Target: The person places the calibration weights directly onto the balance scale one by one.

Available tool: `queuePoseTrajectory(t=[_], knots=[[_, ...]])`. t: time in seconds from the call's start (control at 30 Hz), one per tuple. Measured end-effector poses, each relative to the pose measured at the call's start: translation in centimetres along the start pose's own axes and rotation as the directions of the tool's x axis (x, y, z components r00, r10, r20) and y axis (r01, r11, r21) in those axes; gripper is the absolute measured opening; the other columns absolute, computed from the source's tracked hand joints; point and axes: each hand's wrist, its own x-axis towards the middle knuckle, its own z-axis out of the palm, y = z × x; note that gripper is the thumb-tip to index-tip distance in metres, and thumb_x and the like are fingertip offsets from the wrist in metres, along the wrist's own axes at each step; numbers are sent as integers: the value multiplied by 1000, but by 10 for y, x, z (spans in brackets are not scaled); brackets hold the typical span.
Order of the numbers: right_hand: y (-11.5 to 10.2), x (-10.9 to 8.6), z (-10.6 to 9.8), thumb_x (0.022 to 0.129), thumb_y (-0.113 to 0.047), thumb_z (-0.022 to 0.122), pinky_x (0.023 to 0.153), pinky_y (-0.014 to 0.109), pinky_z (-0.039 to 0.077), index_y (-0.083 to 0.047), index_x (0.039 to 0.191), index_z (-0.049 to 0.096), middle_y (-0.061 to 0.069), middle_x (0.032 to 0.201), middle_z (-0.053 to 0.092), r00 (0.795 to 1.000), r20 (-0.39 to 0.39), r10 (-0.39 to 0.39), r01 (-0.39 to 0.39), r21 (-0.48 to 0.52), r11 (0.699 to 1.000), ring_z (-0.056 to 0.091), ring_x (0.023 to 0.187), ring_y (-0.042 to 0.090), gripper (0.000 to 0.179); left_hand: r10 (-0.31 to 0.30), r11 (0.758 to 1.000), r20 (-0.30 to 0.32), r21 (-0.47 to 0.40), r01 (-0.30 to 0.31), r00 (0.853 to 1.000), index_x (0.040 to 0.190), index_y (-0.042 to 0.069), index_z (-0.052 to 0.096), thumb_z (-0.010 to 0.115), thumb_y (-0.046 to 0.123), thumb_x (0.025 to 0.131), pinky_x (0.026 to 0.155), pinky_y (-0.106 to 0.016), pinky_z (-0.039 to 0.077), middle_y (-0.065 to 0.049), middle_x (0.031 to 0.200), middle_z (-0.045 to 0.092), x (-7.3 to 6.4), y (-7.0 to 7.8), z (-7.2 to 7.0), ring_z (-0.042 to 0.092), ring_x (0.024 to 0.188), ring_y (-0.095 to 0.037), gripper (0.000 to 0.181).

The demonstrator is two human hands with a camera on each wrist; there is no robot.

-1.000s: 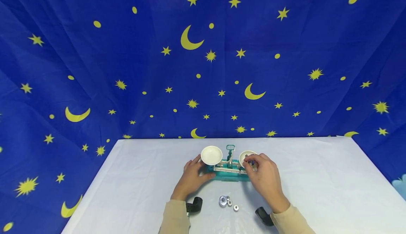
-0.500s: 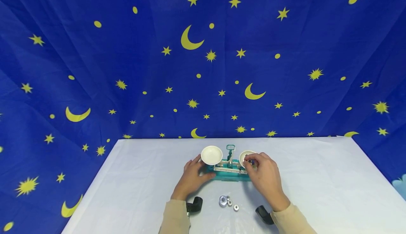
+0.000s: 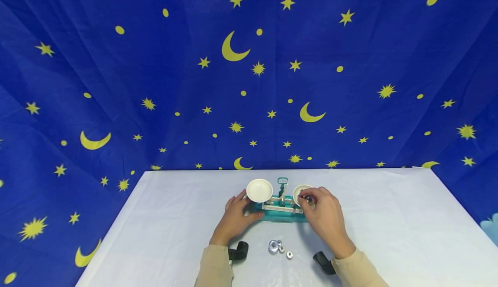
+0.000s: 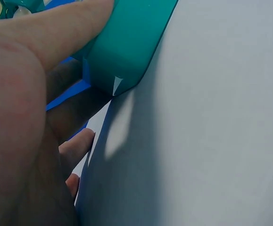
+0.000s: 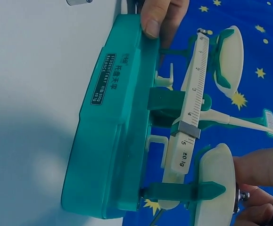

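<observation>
A green tray balance (image 3: pixel 283 216) stands on the table, its ruled beam (image 5: pixel 193 101) facing the right wrist view. My left hand (image 3: pixel 235 218) grips the left end of the base, thumb on top and other fingers behind. The white left pan (image 3: pixel 259 190) holds nothing. Over the right pan (image 3: pixel 297 190) my right hand (image 3: pixel 328 218) bends in, thumb and fingertips at a metal weight (image 5: pixel 243 195) whose knob shows between them. More small weights lie in that pan, partly hidden by the fingers.
Several metal weights, the largest one (image 3: pixel 273 247) among them, lie on the white table (image 3: pixel 175 218) in front of the balance. Black curved mounts (image 3: pixel 242 250) sit at both wrists. A blue curtain (image 3: pixel 186 88) with stars and moons hangs behind the table.
My right fingertips shift very slightly at the weights in the right pan. The left hand and the balance base stay in place.
</observation>
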Motion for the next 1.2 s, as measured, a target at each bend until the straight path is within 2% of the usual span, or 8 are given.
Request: queuePoseTrajectory(t=[0.33,0.7,1.2], knots=[[-4,1,1,80,-7,80,54,29,32,-7,91,77,0,68,47,999,10,32,-32,-10,999,42,62,15,11,10,1000,-2,2,-10,1000,140,7,59,77,42,86,122,-60,11,-17,150,49,1,-2,0,32,147,-34,67],[-3,1,-6,78,-9,84,52,27,31,-9,92,78,1,69,48,999,-34,-13,13,21,1000,38,60,13,15,2,1000,2,5,-2,1000,143,8,57,76,44,87,122,-60,11,-18,153,44,0,-2,0,31,147,-36,69],[-6,-10,-10,77,-7,84,55,24,34,-13,90,77,0,69,49,999,-22,-43,45,60,997,41,63,11,16,-24,1000,3,8,24,1000,143,9,57,76,46,86,121,-62,12,-19,156,41,-1,-3,1,29,148,-37,71]])
